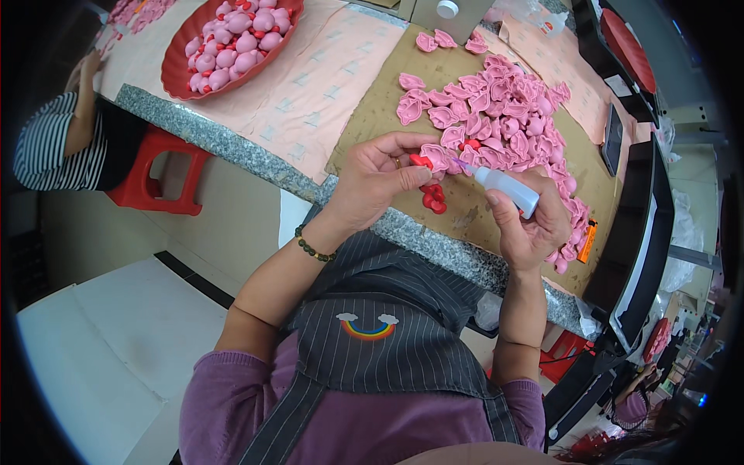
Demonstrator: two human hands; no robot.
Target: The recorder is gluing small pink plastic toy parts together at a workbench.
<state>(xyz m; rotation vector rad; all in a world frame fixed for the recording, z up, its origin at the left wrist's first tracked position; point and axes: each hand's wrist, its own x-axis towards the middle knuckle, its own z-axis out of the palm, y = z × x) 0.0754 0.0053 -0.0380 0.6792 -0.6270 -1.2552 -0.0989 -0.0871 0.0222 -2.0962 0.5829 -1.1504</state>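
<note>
My left hand (372,182) pinches a small pink moulded piece (435,156) near the table's front edge. A red part (421,161) sits at that piece's left side, by my thumb and fingers. In my right hand (540,221) is a small translucent squeeze bottle (508,190), tilted so that its thin purplish nozzle (459,163) points at the pink piece. Whether the tip touches it I cannot tell. Just below my left fingertips lie red bow-shaped parts (434,199). Beyond both hands spreads a heap of hollow pink pieces (496,105), partly hidden by my right hand.
A red bowl (174,74) of rounded pink-and-red pieces stands at the far left. On the right are an orange-and-black object (588,240), a dark phone (612,139) and a black tray (639,240). A person in a striped top (58,143) is left, beside a red stool (167,174).
</note>
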